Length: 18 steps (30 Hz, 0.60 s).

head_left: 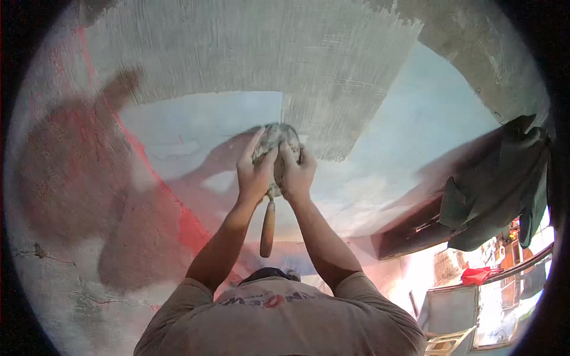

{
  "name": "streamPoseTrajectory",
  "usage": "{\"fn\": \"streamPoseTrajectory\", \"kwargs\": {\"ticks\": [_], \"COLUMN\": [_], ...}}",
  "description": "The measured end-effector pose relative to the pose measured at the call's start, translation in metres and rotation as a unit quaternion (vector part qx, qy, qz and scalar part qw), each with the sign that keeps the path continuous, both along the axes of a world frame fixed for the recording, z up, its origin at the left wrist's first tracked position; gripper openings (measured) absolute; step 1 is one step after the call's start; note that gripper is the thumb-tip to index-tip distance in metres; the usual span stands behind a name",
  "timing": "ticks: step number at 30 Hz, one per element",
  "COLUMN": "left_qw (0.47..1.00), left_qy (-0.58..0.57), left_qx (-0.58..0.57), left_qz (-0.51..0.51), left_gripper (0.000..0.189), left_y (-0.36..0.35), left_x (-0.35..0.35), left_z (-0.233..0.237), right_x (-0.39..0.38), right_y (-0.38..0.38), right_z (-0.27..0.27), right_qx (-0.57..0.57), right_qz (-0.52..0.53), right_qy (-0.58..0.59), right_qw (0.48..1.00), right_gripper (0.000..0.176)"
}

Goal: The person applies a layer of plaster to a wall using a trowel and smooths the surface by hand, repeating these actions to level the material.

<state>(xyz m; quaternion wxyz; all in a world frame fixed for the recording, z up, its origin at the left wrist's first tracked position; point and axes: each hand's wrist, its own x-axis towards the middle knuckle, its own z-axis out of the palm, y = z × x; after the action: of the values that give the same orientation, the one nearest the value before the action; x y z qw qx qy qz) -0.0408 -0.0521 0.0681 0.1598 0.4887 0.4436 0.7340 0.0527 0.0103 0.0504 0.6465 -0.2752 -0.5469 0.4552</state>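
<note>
Both arms reach up and forward to a pale blue wall (202, 121). My left hand (254, 172) is closed round the left side of a grey, mortar-smeared lump (274, 135). On its right side my right hand (295, 169) grips too, with its thumb near my left thumb. A wooden tool handle (268, 230) hangs down just below my hands; its metal neck runs up between the wrists, and the blade is mostly hidden. Rough grey plaster (255, 53) covers the wall above and right of my hands, with comb-like marks.
Dark cloth (493, 184) hangs at the right over a dark wooden board (412, 234). A red cloth (477, 275) lies near a bright opening at the lower right, above a pale chair (449, 343). A red-painted strip (193, 230) crosses the wall at left.
</note>
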Motion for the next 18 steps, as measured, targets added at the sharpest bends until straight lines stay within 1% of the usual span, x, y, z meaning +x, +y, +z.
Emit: {"fn": "streamPoseTrajectory", "kwargs": {"ticks": [1, 2, 3, 5, 6, 7, 9, 10, 11, 13, 14, 15, 16, 17, 18], "left_qw": [1.000, 1.000, 1.000, 0.998, 0.995, 0.997, 0.999, 1.000, 1.000, 0.998, 0.996, 0.998, 1.000, 1.000, 0.994], "left_qy": [0.006, 0.011, 0.016, -0.038, -0.063, -0.050, -0.024, -0.009, 0.006, -0.046, -0.073, -0.049, -0.025, -0.001, -0.100], "left_qx": [0.008, 0.011, 0.014, 0.019, 0.024, 0.022, 0.022, 0.006, -0.009, -0.017, -0.022, -0.014, -0.010, -0.005, -0.006], "left_qz": [0.006, 0.013, 0.020, -0.039, -0.070, -0.050, -0.010, 0.000, 0.011, -0.029, -0.049, -0.024, 0.001, 0.025, -0.047], "left_gripper": [0.053, 0.052, 0.051, 0.051, 0.051, 0.052, 0.053, 0.054, 0.055, 0.054, 0.054, 0.054, 0.054, 0.054, 0.055], "left_y": [0.000, 0.002, 0.005, 0.012, 0.014, 0.014, 0.014, 0.016, 0.014, 0.008, 0.006, 0.010, 0.010, 0.009, 0.007], "left_x": [0.000, 0.000, -0.002, -0.007, -0.008, -0.007, -0.004, -0.004, -0.004, 0.001, 0.005, 0.004, 0.003, 0.003, 0.005], "left_z": [0.025, 0.051, 0.068, 0.085, 0.089, 0.076, 0.017, -0.022, -0.049, -0.053, -0.045, -0.036, -0.006, 0.018, 0.030], "right_x": [-0.002, -0.001, 0.001, -0.004, -0.003, -0.002, 0.000, 0.001, 0.006, 0.006, 0.007, 0.009, 0.011, 0.008, 0.003], "right_y": [0.004, -0.009, -0.017, 0.001, 0.001, 0.001, 0.002, -0.003, -0.015, -0.011, -0.008, -0.004, -0.004, -0.004, -0.005], "right_z": [0.005, 0.048, 0.087, 0.099, 0.092, 0.076, 0.029, -0.001, -0.020, -0.049, -0.030, -0.010, 0.010, 0.021, 0.032], "right_qx": [0.010, -0.026, -0.005, -0.026, -0.012, 0.002, 0.040, 0.063, 0.003, -0.069, -0.023, 0.018, 0.056, 0.029, 0.003], "right_qz": [-0.001, 0.033, 0.006, 0.047, 0.027, 0.008, -0.045, -0.078, -0.027, 0.015, 0.009, 0.002, -0.005, 0.013, 0.032], "right_qy": [0.009, 0.044, 0.005, 0.041, 0.019, -0.003, -0.041, -0.058, -0.030, 0.011, -0.006, -0.023, -0.041, -0.005, 0.030], "right_qw": [1.000, 0.998, 1.000, 0.998, 0.999, 1.000, 0.997, 0.993, 0.999, 0.997, 1.000, 1.000, 0.998, 0.999, 0.999], "right_gripper": [0.023, 0.022, 0.021, 0.023, 0.023, 0.023, 0.022, 0.021, 0.020, 0.018, 0.018, 0.018, 0.017, 0.017, 0.016]}}
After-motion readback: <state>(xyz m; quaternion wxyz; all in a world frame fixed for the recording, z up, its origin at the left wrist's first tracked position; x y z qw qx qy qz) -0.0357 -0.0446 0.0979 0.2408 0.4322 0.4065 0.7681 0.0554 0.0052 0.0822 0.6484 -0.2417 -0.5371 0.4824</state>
